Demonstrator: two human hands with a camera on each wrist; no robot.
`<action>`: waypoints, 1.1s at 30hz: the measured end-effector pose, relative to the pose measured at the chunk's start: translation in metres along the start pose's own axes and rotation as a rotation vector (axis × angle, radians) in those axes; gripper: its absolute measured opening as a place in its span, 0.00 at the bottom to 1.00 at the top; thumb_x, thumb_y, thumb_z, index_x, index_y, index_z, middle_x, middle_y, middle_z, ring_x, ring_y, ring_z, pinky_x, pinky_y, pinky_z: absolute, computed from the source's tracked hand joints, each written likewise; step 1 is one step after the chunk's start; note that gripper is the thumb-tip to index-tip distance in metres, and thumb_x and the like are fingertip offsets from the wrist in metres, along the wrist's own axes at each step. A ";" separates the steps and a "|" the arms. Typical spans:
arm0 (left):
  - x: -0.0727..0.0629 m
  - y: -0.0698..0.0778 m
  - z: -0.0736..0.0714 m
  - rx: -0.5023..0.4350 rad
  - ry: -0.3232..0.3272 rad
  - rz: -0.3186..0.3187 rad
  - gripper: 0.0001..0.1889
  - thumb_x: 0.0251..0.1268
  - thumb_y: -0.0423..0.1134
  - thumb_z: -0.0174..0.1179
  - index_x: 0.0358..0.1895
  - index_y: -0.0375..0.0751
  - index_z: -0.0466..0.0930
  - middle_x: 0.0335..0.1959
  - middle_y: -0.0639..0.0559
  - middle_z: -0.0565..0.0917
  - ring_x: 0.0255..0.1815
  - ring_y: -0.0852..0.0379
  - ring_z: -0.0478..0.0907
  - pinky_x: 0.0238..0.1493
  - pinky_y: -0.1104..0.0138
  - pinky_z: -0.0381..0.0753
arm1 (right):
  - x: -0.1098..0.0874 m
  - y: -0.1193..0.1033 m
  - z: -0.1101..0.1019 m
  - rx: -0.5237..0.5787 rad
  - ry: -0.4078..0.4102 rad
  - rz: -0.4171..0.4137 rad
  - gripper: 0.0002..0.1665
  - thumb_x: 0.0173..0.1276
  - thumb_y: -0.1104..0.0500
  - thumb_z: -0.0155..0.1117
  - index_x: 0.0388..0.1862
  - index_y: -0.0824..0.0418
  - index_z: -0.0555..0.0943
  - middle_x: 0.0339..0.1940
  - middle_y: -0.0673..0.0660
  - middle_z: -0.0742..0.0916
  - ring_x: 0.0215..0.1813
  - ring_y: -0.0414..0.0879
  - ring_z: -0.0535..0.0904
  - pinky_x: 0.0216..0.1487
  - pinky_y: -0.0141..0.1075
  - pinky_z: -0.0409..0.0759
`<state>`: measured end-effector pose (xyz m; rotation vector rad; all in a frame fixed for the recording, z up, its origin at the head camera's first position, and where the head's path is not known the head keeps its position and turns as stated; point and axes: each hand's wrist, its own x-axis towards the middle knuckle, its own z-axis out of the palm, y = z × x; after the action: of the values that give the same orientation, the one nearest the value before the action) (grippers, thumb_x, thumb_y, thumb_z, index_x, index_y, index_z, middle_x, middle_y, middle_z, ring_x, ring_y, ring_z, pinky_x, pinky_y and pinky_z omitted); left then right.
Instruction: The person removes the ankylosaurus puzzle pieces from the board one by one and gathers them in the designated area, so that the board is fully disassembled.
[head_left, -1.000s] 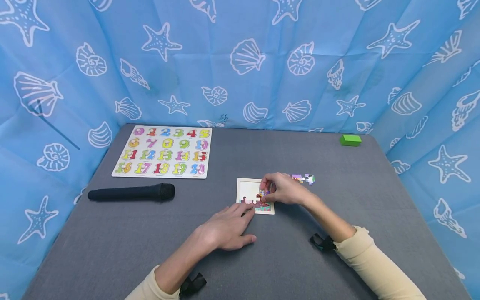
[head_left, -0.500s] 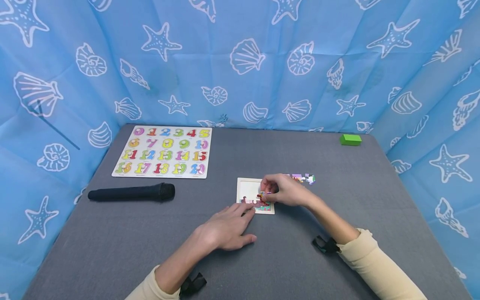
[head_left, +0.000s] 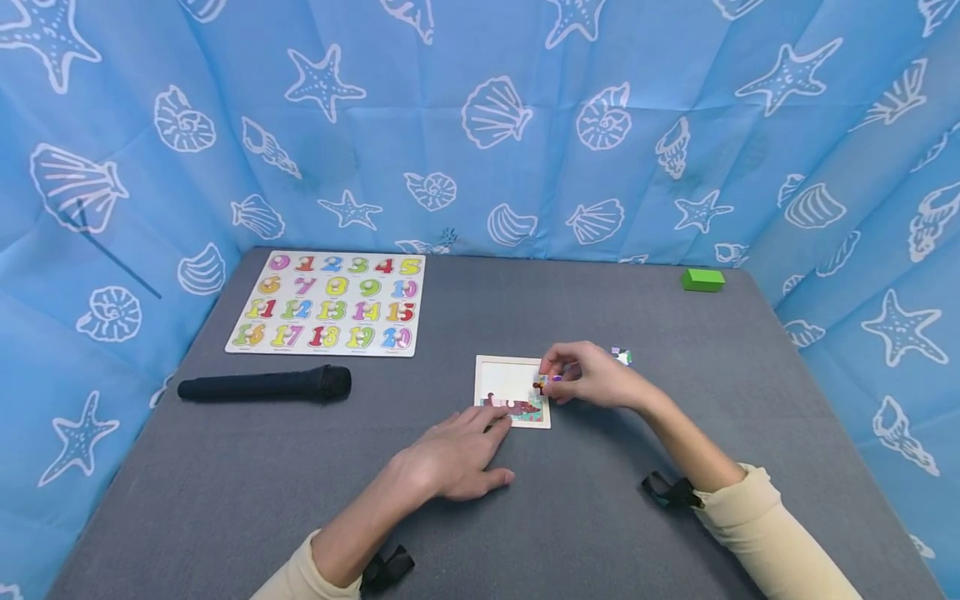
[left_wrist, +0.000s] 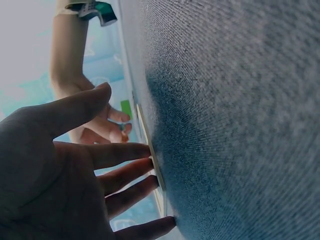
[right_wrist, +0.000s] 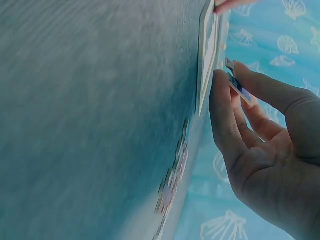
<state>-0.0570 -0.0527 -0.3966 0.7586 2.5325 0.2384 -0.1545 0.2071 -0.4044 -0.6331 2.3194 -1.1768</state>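
Observation:
A small jigsaw tray (head_left: 512,372) with a pale wooden rim lies mid-table, its near row filled with brown and teal pieces (head_left: 517,408). My left hand (head_left: 453,458) has its fingers extended, fingertips resting on the tray's near edge; the left wrist view shows them along the rim (left_wrist: 156,167). Over the tray's right edge, my right hand (head_left: 596,375) pinches a colourful puzzle piece (head_left: 547,382) between thumb and fingers. In the right wrist view that piece (right_wrist: 239,89) is tilted and raised off the tray. Loose puzzle pieces (right_wrist: 170,185) lie on the table beside it.
A number puzzle board (head_left: 326,304) lies at the back left, with a black microphone (head_left: 262,385) in front of it. A green block (head_left: 702,280) sits at the back right. One loose piece (head_left: 622,356) shows behind my right hand. A blue shell-print curtain (head_left: 420,125) surrounds the table.
My right hand has lifted the puzzle piece out of the tray's right side and moved right with it, covering more of the loose pieces. My left hand has stayed in place.

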 end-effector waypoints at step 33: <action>-0.003 0.000 0.000 -0.013 0.014 0.014 0.41 0.81 0.62 0.60 0.87 0.48 0.61 0.90 0.55 0.59 0.90 0.52 0.58 0.89 0.50 0.63 | -0.072 0.064 -0.079 0.116 0.067 0.198 0.20 0.74 0.70 0.69 0.60 0.79 0.79 0.47 0.71 0.92 0.43 0.41 0.92 0.47 0.40 0.94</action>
<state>-0.0546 -0.0545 -0.3953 0.7731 2.5369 0.2650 -0.1562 0.3321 -0.4018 -0.3189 2.2875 -1.2448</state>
